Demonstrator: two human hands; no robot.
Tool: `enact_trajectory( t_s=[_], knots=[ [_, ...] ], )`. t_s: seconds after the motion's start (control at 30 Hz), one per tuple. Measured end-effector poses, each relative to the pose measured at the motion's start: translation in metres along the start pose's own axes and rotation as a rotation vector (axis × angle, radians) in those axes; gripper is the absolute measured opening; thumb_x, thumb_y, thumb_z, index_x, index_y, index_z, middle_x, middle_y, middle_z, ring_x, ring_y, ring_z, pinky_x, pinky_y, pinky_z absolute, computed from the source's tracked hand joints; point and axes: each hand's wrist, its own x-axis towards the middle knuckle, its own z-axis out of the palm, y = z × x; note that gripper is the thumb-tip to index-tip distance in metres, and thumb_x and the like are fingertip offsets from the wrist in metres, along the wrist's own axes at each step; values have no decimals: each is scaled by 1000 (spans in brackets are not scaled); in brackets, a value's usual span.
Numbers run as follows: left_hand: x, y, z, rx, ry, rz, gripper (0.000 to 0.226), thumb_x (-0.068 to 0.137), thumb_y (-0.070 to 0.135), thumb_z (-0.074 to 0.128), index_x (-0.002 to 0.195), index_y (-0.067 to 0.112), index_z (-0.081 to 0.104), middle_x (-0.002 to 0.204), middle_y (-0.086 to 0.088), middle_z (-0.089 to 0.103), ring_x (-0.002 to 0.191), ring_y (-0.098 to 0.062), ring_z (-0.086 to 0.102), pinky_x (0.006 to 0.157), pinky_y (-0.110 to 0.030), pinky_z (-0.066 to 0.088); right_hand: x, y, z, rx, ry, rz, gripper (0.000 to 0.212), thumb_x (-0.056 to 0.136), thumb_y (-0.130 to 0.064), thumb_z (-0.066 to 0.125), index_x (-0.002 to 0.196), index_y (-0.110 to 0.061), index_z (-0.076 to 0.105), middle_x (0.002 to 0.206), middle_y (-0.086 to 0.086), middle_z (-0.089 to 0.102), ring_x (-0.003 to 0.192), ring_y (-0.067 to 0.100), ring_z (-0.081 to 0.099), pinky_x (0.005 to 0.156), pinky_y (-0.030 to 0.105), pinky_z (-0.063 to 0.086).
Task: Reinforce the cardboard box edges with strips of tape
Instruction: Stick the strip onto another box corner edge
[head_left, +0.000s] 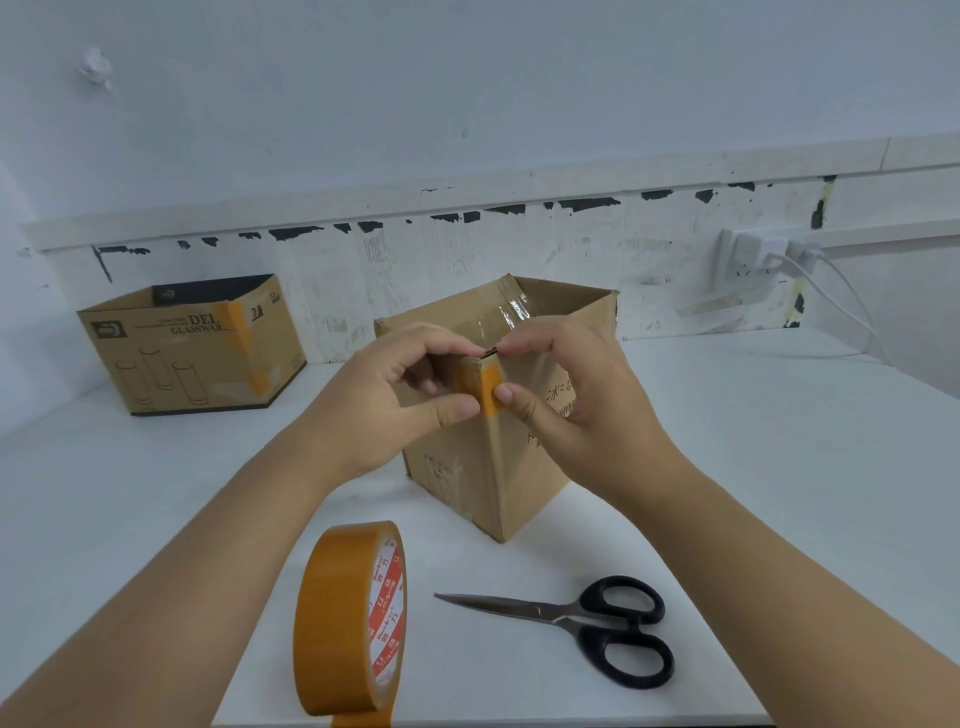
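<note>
Far left, 2nd box (192, 345) w/ an orange strip already down its near corner, so that one looks done. My left hand (395, 395) has thumb and fingers pinched together on the strip (485, 387), pressing it onto the box (493, 441) at the top of the near corner. Right hand (566, 395) does the same from the other side, thumb flat on the tape. Box sits mid-table (779, 467), corner edge facing me. Strip is short, long axis vertical down that edge; most of the edge below is bare, other edges untaped as far as I see. Roll (348, 623) stands on edge near me, scissors (582, 623) right of it, tips pointing left.
</note>
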Motion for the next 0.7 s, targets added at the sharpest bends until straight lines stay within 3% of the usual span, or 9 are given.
enact_trajectory(
  t_s=[0.1, 0.23, 0.4, 0.57, 0.7],
  knots=[
    [1, -3, 3, 53, 20, 24, 40, 74, 33, 74, 106, 51, 57, 106, 21, 57, 79, -14, 52, 78, -22, 46, -2, 3, 0, -12, -19, -28, 30, 83, -24, 71, 110, -16, 62, 109, -10, 61, 103, 17, 55, 90, 30, 42],
    [-2, -5, 3, 124, 12, 67, 42, 78, 29, 70, 112, 47, 54, 110, 27, 54, 84, -8, 52, 79, -14, 42, -2, 5, -1, -32, -54, -37, 33, 83, -23, 71, 114, -16, 61, 113, -11, 58, 106, 15, 52, 93, 26, 39],
    [-5, -4, 3, 154, -6, 69, 42, 81, 28, 67, 115, 47, 51, 112, 28, 51, 90, -6, 52, 80, -10, 41, -3, 5, -3, -19, -80, -26, 37, 82, -25, 71, 116, -18, 58, 115, -11, 57, 108, 15, 51, 94, 34, 41],
    [0, 2, 5, 112, 49, 29, 32, 73, 57, 69, 102, 49, 57, 101, 26, 57, 83, -10, 52, 73, -18, 46, -2, -1, 1, -17, -49, -11, 43, 79, -37, 71, 114, -17, 58, 113, -15, 53, 107, 5, 45, 93, 32, 41],
    [7, 5, 4, 38, 56, -19, 28, 67, 45, 73, 93, 40, 64, 90, 19, 63, 78, -17, 54, 71, -35, 50, 0, -1, 0, -2, -59, 18, 42, 77, -37, 73, 112, -20, 59, 111, -17, 53, 102, -4, 39, 92, 29, 40]
  ],
)
